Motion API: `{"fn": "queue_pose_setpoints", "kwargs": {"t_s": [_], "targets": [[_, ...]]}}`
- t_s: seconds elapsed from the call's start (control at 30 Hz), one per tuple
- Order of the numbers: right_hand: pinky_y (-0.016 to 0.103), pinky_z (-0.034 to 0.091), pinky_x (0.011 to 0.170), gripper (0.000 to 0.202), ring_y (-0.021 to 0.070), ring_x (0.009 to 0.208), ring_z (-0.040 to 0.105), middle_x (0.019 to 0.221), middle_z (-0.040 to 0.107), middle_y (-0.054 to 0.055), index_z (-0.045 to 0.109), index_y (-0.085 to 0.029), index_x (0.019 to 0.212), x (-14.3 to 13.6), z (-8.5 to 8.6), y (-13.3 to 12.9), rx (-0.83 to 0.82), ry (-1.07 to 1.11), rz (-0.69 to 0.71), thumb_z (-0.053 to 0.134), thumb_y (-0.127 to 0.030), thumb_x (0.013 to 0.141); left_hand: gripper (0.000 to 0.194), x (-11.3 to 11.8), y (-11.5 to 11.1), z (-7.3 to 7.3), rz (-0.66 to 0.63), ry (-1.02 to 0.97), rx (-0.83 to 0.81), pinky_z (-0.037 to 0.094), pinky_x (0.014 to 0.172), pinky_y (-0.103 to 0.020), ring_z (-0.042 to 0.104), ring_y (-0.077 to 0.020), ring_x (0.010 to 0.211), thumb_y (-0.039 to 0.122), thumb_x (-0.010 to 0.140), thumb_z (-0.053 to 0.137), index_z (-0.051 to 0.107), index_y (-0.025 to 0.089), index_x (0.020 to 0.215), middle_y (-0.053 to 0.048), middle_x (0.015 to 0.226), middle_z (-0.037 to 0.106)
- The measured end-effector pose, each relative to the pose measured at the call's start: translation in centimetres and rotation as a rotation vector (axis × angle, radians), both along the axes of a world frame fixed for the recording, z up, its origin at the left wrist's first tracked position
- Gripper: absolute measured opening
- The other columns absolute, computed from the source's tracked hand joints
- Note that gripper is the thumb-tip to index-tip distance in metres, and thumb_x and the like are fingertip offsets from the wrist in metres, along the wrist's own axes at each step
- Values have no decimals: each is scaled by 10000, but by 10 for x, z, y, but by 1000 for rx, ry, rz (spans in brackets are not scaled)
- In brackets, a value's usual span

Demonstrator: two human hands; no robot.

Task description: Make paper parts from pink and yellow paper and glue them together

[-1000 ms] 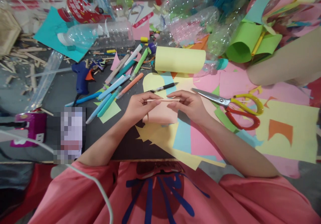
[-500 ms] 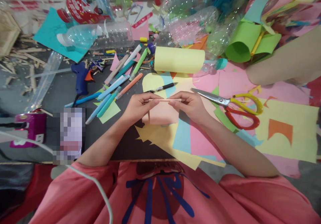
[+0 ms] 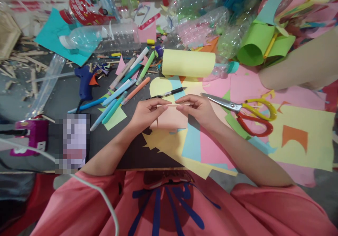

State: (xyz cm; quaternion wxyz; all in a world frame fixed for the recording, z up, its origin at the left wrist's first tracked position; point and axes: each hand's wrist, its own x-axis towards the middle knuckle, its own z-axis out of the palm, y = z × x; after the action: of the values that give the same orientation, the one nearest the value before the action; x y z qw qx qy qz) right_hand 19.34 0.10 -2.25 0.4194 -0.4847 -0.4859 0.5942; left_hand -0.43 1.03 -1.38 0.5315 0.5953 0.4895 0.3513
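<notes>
Between both hands is a pale pink paper [image 3: 170, 118], its upper edge rolled or folded into a narrow strip. My left hand [image 3: 148, 112] pinches the left part of that edge between thumb and fingers. At the right part, my right hand [image 3: 198, 109] pinches it the same way. The lower part of the paper hangs toward me. A black pen [image 3: 171, 92] lies just beyond my hands. Scissors [image 3: 235, 106] with yellow and red handles lie to the right of my right hand.
Markers [image 3: 123, 88], a blue glue gun [image 3: 85, 82] and a phone [image 3: 76, 141] are at left. A yellow paper roll [image 3: 188, 62] and plastic bottles [image 3: 105, 37] lie farther back. Another person's arm [image 3: 298, 63] reaches in at right, near a green paper roll [image 3: 255, 45].
My right hand's fingers have shifted slightly along the paper's edge, a little up and to the left. My left hand has hardly moved.
</notes>
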Motion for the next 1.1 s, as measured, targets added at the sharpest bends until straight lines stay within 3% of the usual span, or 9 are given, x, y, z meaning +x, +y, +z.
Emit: {"fn": "queue_pose_setpoints", "kwargs": {"t_s": [0.23, 0.53, 1.1], "targets": [[271, 431, 510, 327, 115, 538, 527, 596, 640, -14, 746, -211, 753, 0, 0, -2, 63, -78, 3, 805, -527, 695, 225, 0, 0, 2, -20, 35, -11, 555, 678, -234, 712, -178, 784, 370, 768, 733, 778, 162, 841, -75, 846, 780], [280, 433, 514, 428, 119, 544, 531, 600, 643, -4, 738, -200, 744, -2, 1, -4, 57, -52, 19, 785, -619, 673, 157, 2, 0, 5, -14, 28, -48, 500, 555, -206, 682, -157, 677, 335, 762, 736, 767, 181, 772, -20, 636, 693], [303, 485, 620, 215, 149, 673, 622, 764, 744, 29, 775, -225, 768, 0, -2, -2, 87, -70, 30, 811, -429, 709, 219, 0, 1, -1, 6, 42, -16, 585, 711, -274, 721, -199, 799, 390, 729, 779, 782, 181, 798, -78, 820, 771]]}}
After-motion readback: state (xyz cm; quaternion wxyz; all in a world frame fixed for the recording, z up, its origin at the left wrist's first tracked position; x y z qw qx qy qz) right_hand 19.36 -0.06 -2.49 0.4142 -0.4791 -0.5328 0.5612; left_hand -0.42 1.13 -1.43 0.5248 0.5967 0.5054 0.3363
